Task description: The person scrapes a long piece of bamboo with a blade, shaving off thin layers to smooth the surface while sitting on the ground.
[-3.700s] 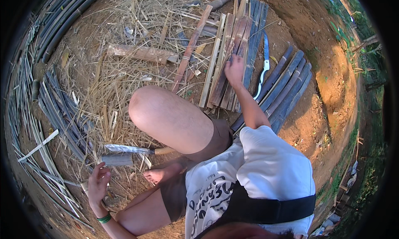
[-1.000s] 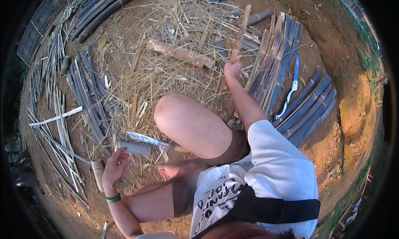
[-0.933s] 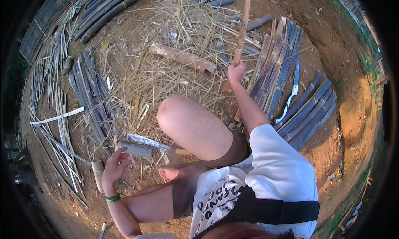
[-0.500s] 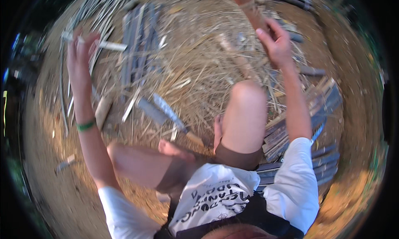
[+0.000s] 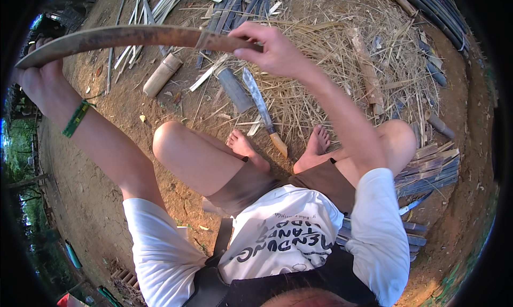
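A long brown length of bamboo (image 5: 128, 37) with a node ring stretches across the upper left, bowed by the lens. My left hand (image 5: 45, 77) is closed around its far-left end, the fingers partly hidden behind it. At the other end, my right hand (image 5: 272, 49) pinches the bamboo between thumb and fingers. A machete (image 5: 256, 97) with a pale wooden handle lies on the ground between my feet, blade pointing away. Beside the blade is a short grey-green bamboo piece (image 5: 235, 89); a tan bamboo section (image 5: 163, 76) lies farther left.
Bamboo shavings (image 5: 320, 67) cover the ground ahead, with a bamboo pole (image 5: 367, 72) on them. Split strips (image 5: 427, 171) are piled by my right knee, near another blade (image 5: 416, 204). Dark bamboo lengths (image 5: 435, 16) lie far right, pale strips (image 5: 155, 8) far left.
My right hand has swung the bamboo from the upper right over to the left. My left hand, empty before, now grips its other end. The view has shifted too.
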Available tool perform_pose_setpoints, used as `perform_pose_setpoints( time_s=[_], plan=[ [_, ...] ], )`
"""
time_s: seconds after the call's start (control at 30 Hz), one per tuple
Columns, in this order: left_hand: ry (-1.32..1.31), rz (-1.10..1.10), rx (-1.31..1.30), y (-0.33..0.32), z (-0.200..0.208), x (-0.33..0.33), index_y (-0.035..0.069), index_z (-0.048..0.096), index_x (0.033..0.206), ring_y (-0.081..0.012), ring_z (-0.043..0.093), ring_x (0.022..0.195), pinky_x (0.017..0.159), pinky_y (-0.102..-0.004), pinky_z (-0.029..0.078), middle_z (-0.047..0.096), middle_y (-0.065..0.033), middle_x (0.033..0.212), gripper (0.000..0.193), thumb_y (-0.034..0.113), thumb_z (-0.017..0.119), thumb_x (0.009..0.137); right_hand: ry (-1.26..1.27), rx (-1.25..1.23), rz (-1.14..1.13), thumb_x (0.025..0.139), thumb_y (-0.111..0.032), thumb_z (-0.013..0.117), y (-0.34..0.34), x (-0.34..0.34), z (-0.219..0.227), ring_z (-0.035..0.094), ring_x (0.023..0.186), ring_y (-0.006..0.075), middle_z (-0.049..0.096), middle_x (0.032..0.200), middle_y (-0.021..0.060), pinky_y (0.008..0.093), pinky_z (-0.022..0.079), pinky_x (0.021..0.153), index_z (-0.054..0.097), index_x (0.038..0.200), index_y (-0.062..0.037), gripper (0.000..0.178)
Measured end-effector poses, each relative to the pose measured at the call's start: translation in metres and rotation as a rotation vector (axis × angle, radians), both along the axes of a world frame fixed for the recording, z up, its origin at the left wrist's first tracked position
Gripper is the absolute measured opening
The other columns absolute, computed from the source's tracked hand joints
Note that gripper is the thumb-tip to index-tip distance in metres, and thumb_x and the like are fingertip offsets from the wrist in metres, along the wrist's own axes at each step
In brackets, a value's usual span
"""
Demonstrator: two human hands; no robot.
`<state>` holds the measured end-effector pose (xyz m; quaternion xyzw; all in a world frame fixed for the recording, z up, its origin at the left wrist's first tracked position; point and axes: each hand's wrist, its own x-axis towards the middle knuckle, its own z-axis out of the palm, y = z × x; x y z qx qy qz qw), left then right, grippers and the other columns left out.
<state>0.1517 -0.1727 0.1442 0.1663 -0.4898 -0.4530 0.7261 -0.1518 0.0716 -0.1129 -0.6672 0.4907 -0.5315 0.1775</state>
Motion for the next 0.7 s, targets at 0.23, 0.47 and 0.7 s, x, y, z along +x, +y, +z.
perform_pose_setpoints(
  time_s=[0.23,0.47,0.7],
  plan=[
    [-0.126,0.289,-0.274,0.037,-0.052,0.008,-0.002,0.039,0.095,-0.0234,0.052,0.067,0.064,-0.0366,0.051,0.047,-0.0143,0.081,0.077,0.075,0.031,0.093,0.044,0.699,-0.614,0.093,-0.027,0.063,0.054,0.112,-0.203,0.056,0.106,0.0411,0.051,0.114,0.0256,0.0522,0.046,0.090,0.054,0.113,0.0031,0.037],
    [-0.253,0.635,-0.403,0.080,-0.138,-0.109,0.006,0.040,0.091,-0.0122,0.052,0.053,0.049,-0.0238,0.046,0.052,-0.0021,0.072,0.061,0.066,0.035,0.098,0.299,0.977,-0.607,0.078,-0.006,0.071,0.142,0.139,-0.316,0.054,0.112,0.0490,0.050,0.119,0.0302,0.0524,0.050,0.090,0.044,0.118,0.0006,0.048],
    [-0.387,0.222,-0.318,0.086,-0.223,-0.158,0.004,0.041,0.097,-0.0123,0.055,0.065,0.058,-0.0256,0.048,0.053,-0.0040,0.077,0.055,0.059,0.037,0.102,0.064,0.924,-0.752,0.084,-0.020,0.063,0.116,0.130,-0.292,0.069,0.077,0.0372,0.067,0.091,0.0239,0.0460,0.057,0.071,0.052,0.110,0.0049,0.038]
  ],
)
